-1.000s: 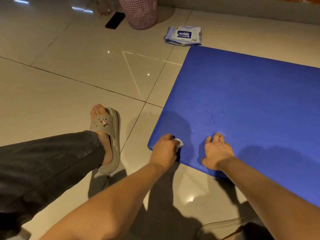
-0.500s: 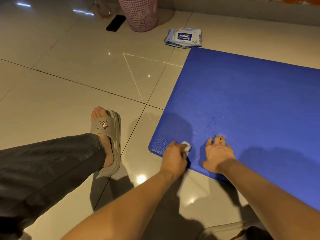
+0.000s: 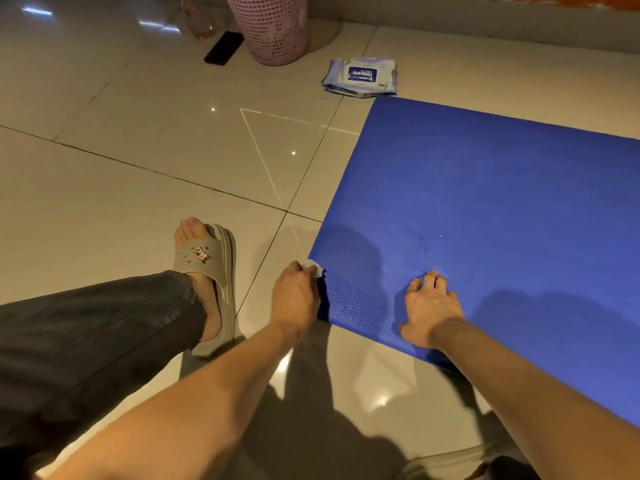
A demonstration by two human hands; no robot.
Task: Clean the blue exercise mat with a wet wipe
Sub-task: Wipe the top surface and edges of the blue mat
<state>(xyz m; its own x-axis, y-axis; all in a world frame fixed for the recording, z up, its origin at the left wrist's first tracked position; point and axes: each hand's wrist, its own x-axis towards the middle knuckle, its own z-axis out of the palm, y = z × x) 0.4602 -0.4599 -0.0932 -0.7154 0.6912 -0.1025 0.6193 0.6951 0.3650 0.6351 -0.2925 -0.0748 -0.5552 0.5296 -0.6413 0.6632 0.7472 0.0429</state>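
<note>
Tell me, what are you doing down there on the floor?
A person is cleaning a flat blue textured exercise mat that lies on the glossy beige tiled floor. The left hand grips a small white wet wipe and has it at the mat's near left corner. The right hand presses flat on the mat close by. A white and blue pack of wipes lies on the floor just past the mat's far corner, near a pink perforated plastic basket.

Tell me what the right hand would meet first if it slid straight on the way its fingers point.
Nothing, apparently: the right hand lies flat on the blue exercise mat, with only bare mat ahead to its far edge. The wet wipes pack probably sits just left of that line.
</note>
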